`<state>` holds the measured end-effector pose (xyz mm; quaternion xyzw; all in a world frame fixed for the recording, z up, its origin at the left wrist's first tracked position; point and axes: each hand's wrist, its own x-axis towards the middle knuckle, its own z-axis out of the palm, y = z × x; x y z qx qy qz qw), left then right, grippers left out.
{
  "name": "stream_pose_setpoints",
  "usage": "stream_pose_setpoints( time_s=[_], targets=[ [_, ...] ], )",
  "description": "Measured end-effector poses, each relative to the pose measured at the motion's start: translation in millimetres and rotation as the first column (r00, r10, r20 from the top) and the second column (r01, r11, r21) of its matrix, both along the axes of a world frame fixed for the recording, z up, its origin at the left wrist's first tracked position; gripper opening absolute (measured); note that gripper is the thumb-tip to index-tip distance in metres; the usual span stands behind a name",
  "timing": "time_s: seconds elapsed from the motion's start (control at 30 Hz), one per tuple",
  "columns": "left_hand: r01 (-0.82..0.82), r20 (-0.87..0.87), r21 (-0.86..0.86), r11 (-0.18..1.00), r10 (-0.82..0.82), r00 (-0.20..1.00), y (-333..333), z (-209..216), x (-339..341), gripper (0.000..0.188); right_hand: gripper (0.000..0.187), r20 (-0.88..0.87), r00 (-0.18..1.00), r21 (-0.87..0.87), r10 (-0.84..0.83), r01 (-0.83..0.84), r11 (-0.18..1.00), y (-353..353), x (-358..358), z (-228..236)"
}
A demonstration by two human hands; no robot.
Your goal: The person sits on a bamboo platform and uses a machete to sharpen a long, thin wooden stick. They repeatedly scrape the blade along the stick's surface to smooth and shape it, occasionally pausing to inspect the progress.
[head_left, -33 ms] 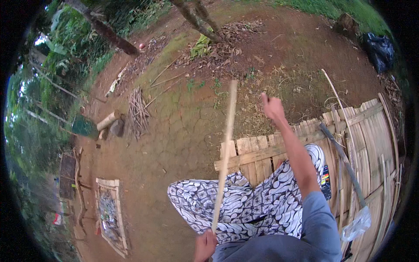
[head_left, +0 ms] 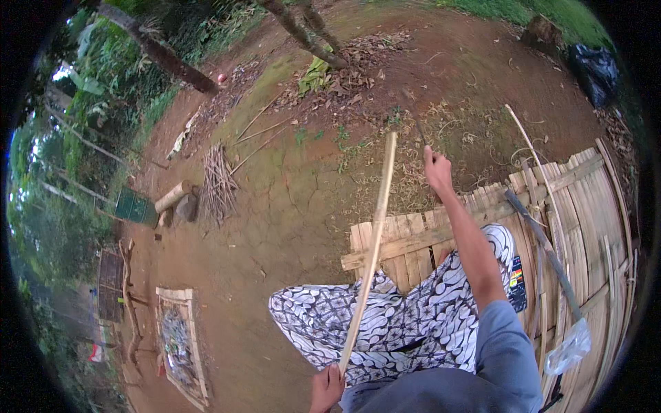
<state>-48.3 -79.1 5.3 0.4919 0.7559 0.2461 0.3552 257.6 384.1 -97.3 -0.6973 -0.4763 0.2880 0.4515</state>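
Observation:
My left hand [head_left: 327, 389], low in the view, is closed around the near end of a long, pale bamboo strip [head_left: 374, 248]. The strip slants up and slightly right, bowing a little, across my patterned trousers [head_left: 385, 313]. My right arm is stretched forward. At its end, my right hand [head_left: 438, 171] is closed on a knife [head_left: 419, 129], whose thin dark blade points away from me and is partly blurred. The blade is to the right of the strip's far end, apart from it. The knife's handle is hidden in my fingers.
I sit on a bamboo-slat platform [head_left: 585, 206]. On it at right lie a grey bar [head_left: 544, 249], a clear plastic bag [head_left: 568, 352] and long strips. Shavings [head_left: 454, 134] litter the ground ahead. A stick pile [head_left: 217, 180] and a framed bin [head_left: 196, 344] are at left.
The strip's far end has swung to the right and shows more bend. My right hand has shifted slightly right and down, and the knife blade now shows beyond it.

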Motion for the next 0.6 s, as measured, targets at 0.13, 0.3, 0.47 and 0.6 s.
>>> stream_pose_setpoints(
  time_s=[0.13,0.3,0.47,0.6],
  targets=[
    [-0.215,0.131,-0.026,0.976,0.217,0.967,31.0,-0.4,-1.9,0.033,0.057,-0.660,0.751,0.083,-0.019,0.097,0.992,-20.1,-16.9,-4.0],
    [-0.034,0.377,0.074,0.997,0.003,0.926,72.0,10.2,13.9,0.018,0.052,-0.734,0.664,0.171,0.144,-0.025,0.985,-64.3,-22.5,37.2],
    [0.004,0.744,0.047,0.999,-0.038,0.667,91.4,23.1,19.9,0.049,0.055,-0.691,0.683,0.190,0.237,-0.145,0.971,-110.5,-45.3,34.1],
    [-0.117,0.868,0.008,0.993,0.051,0.493,94.2,12.6,27.0,0.045,0.055,-0.596,0.757,0.136,0.268,-0.234,0.963,-145.6,-83.6,8.7]
  ],
)
